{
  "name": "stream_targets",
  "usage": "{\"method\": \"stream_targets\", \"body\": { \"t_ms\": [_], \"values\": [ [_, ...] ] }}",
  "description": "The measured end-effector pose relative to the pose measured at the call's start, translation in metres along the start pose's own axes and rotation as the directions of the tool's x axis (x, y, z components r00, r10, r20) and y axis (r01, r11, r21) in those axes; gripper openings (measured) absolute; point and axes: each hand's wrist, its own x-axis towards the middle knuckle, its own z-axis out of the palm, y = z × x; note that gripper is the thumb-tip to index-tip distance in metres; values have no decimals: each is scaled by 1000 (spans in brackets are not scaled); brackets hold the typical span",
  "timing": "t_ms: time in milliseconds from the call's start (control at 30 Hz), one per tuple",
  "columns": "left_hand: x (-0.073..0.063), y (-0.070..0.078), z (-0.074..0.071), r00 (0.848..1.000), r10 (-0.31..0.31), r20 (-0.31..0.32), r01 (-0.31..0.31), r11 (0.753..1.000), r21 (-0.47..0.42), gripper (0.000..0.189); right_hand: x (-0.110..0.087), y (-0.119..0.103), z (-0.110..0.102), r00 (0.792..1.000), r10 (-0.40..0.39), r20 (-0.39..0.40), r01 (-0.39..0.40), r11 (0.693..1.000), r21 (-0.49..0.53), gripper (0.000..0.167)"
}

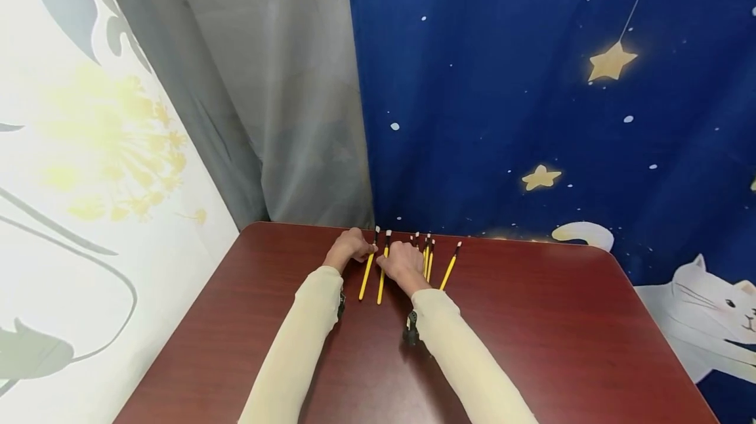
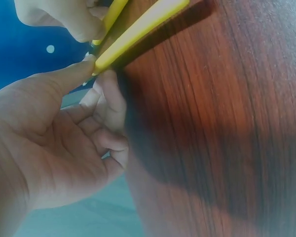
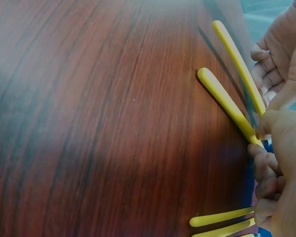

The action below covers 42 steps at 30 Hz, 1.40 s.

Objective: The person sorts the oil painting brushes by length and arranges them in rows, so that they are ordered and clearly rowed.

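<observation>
My left hand (image 1: pixel 352 245) pinches a yellow-handled paintbrush (image 1: pixel 367 274) between thumb and forefinger, near its dark ferrule. The brush's pale tip points to the far edge of the table. In the left wrist view its handle (image 2: pixel 140 35) slants out above its shadow. Just to the right, my right hand (image 1: pixel 405 262) pinches a second paintbrush (image 1: pixel 381 283), whose handle (image 3: pixel 226 102) lies close to the tabletop in the right wrist view. Several more paintbrushes (image 1: pixel 430 260) lie beside and partly behind the right hand, tips away from me.
A reddish-brown wood-grain table (image 1: pixel 531 319) spreads under both forearms. One paintbrush (image 1: pixel 451 265) lies slanted at the right end of the group. Beyond the far edge hang a grey curtain (image 1: pixel 313 115) and a blue starry one (image 1: pixel 484 96). A patterned white wall (image 1: pixel 88 247) stands left.
</observation>
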Motion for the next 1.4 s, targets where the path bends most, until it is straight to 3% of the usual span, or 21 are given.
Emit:
{"method": "stream_targets", "body": {
  "t_ms": [167,400,500,867,1400],
  "values": [
    [4,0,8,999,-37,12,36,997,61,30,-1,4,2,1000,-5,11,5,1000,14,43],
    [-13,4,8,995,-5,-95,16,993,113,36,-1,1,0,1000,-30,1,29,1000,10,43],
    [-15,5,9,994,-3,-113,17,992,123,37,-1,0,-1,999,-40,9,40,999,7,42],
    [-12,6,11,990,-3,-143,22,991,135,38,-1,0,3,998,-55,-9,55,998,17,41],
    [-6,-1,12,991,9,-133,4,995,99,38,-1,0,4,998,-67,-1,67,996,51,45]
  ]
}}
